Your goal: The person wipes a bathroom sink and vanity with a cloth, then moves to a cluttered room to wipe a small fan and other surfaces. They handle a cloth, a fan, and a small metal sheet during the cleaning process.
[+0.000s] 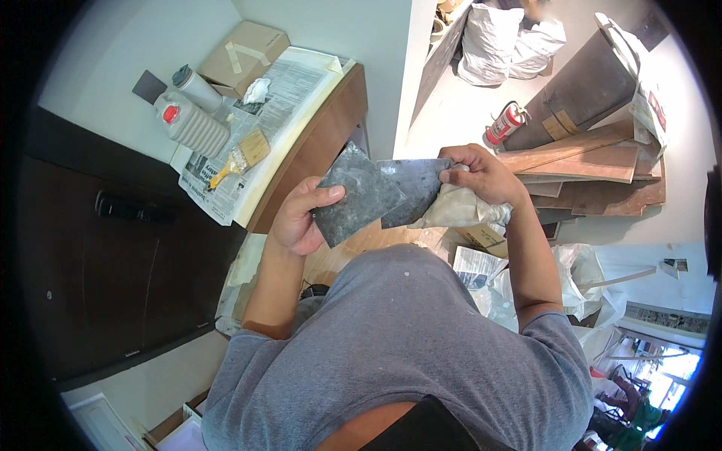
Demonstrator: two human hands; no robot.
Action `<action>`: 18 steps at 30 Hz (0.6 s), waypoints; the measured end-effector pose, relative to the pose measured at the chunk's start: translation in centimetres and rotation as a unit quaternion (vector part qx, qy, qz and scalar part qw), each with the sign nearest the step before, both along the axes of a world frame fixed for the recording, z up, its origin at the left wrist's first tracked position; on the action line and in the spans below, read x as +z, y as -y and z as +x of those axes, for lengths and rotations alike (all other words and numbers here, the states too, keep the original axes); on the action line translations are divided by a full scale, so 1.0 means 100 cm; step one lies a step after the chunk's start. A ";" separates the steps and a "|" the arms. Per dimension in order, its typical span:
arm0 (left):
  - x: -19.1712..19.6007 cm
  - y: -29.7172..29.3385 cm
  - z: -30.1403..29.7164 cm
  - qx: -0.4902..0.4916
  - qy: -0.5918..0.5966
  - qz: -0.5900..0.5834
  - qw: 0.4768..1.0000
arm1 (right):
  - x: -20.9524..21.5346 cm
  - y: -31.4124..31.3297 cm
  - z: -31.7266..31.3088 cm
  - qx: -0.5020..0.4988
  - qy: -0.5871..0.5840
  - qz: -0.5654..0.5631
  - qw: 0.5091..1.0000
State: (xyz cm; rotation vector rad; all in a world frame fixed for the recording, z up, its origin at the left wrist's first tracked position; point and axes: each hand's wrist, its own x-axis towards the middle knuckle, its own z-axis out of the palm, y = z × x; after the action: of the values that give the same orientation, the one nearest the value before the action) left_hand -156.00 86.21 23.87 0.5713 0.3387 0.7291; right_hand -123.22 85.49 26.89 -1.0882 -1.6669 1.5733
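My left hand [299,216] is closed on a dark grey, scuffed flat plate [362,197], its thumb across the face. A second dark grey flat plate [412,180] is gripped at its far right corner by my right hand [483,174], thumb on top. The left plate overlaps the right one, its edge lying over it; whether they touch I cannot tell. Below my right hand hangs a crumpled cream bag or cloth [464,208], bunched toward the wrist; how it is held is hidden.
On a newspaper-covered counter [301,128] at left are a ridged jug [199,128] with a red cap, a tumbler [197,90], a cardboard box [242,56] and a paintbrush [242,156]. At right, a fire extinguisher [505,122] stands near stacked boards [594,169]; white sacks [489,45] sit behind.
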 end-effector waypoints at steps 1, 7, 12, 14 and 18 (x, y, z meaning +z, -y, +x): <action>0.000 0.000 0.000 -0.002 0.004 -0.002 1.000 | 0.001 0.001 -0.001 -0.003 0.002 0.000 1.000; -0.005 0.000 0.000 -0.013 0.014 -0.005 1.000 | -0.005 0.002 0.003 0.012 0.018 0.030 0.999; -0.007 0.001 -0.003 -0.015 0.010 -0.010 1.000 | -0.003 0.005 -0.001 0.001 0.023 0.030 0.999; -0.007 0.003 -0.001 -0.006 0.006 -0.019 1.000 | -0.005 0.006 -0.002 -0.003 0.032 0.032 0.999; -0.001 0.005 0.000 0.028 0.002 -0.020 0.999 | -0.006 0.005 0.005 0.000 0.114 0.047 0.992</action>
State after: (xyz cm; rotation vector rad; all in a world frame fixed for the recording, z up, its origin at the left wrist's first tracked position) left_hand -155.96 85.76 23.81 0.5236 0.3667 0.7751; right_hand -122.76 84.96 26.29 -1.2562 -1.8698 1.3968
